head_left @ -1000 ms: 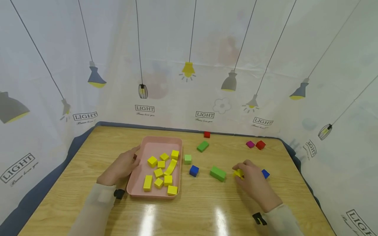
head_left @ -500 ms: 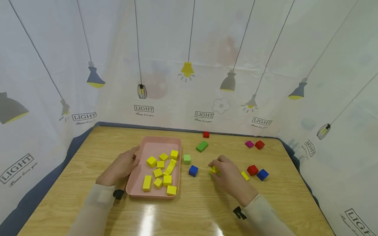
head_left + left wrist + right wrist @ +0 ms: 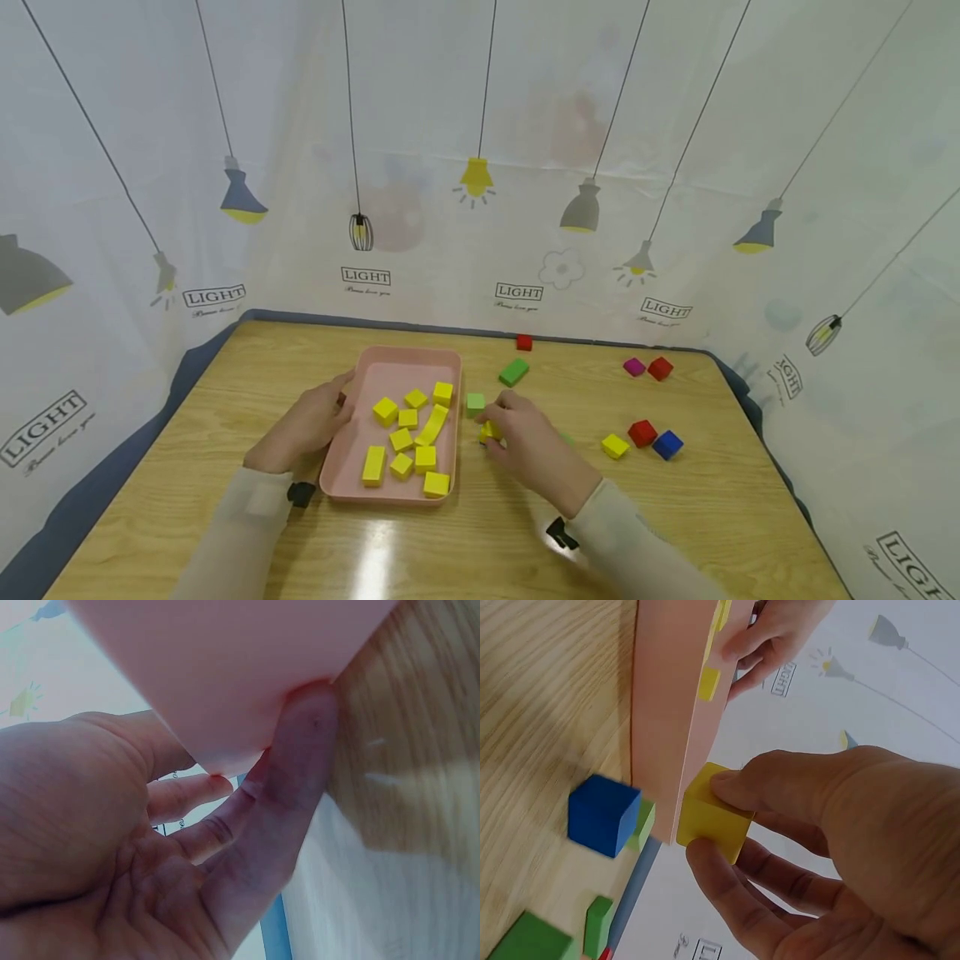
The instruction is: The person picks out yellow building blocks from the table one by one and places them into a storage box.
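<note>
In the head view a pink tray (image 3: 405,367) lies on the wooden table, with several yellow blocks (image 3: 374,465) inside it. My left hand (image 3: 303,425) grips the tray's left side; the left wrist view has its fingertips against the outer wall. Between thumb and fingers, my right hand (image 3: 536,446) pinches a yellow cube (image 3: 716,814), held above the table just right of the tray. A blue cube (image 3: 604,815) is below this hand, mostly hidden from the head view. Beside it stands a light green cube (image 3: 476,406).
On the right of the table lie a yellow block (image 3: 615,446), a red cube (image 3: 642,433) and a blue cube (image 3: 667,444). Farther back are a magenta block (image 3: 634,367), two red cubes (image 3: 660,368) and a green block (image 3: 514,372). Another green block (image 3: 532,939) is near my right hand.
My right hand has carried the yellow cube leftward from the right side toward the tray. That uncovered another yellow block and a red cube. The left hand stays on the tray.
</note>
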`<state>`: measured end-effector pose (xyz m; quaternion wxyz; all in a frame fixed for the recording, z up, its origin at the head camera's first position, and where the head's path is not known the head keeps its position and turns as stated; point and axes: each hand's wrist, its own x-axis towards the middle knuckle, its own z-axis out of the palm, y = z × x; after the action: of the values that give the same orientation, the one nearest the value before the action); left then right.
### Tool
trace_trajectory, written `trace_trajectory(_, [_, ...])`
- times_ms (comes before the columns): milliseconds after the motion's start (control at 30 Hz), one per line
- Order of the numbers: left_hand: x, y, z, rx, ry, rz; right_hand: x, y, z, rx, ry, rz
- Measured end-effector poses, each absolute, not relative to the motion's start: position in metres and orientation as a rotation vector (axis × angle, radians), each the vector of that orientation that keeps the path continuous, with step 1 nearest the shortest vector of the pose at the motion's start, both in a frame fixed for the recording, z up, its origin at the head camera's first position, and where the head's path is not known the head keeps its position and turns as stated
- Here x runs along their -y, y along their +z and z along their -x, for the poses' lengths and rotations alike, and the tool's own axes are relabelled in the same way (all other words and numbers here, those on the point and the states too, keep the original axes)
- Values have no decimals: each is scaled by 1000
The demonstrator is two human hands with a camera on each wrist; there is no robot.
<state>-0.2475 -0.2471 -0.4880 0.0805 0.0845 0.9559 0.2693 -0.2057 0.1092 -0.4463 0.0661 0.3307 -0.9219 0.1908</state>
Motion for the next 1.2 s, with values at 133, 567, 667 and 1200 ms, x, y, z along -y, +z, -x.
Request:
trace_trajectory(133, [248, -490, 249, -2857, 803, -247, -93, -446, 207, 2785, 562, -1029])
trace_trajectory(567, [249, -492, 250, -2849, 817, -232, -56, -449, 209, 2855, 577, -1083])
trace_trajectory(667, [249, -492, 250, -2848, 811, -215, -53, -450, 210, 2879, 600, -1103])
trace_trajectory(1200, [250, -492, 249, -2861, 814, -231, -44, -461, 223, 2924, 539, -1088])
